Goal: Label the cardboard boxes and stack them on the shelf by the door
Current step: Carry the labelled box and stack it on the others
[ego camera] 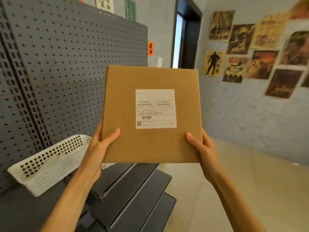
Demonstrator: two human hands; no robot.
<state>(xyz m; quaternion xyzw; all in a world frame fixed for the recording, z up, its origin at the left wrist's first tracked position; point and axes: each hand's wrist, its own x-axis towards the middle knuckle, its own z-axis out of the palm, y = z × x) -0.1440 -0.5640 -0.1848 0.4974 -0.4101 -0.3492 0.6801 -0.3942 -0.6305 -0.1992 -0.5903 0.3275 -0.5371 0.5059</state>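
Cardboard box (150, 114), labelled, held upright: left grip (102, 144), right grip (200, 148) clamp lower edges.

A flat brown cardboard box (152, 114) sits centre, a white printed label (155, 108) on its near face. A white perforated plastic basket (48, 163) lies left on grey metal shelving (133, 190); a dark doorway (185, 34) stands far behind.

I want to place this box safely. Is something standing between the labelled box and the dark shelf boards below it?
Nothing visible blocks the way. The cardboard box, held by the left hand and right hand, is above the dark shelf boards. The white basket sits to the left, beside the path.
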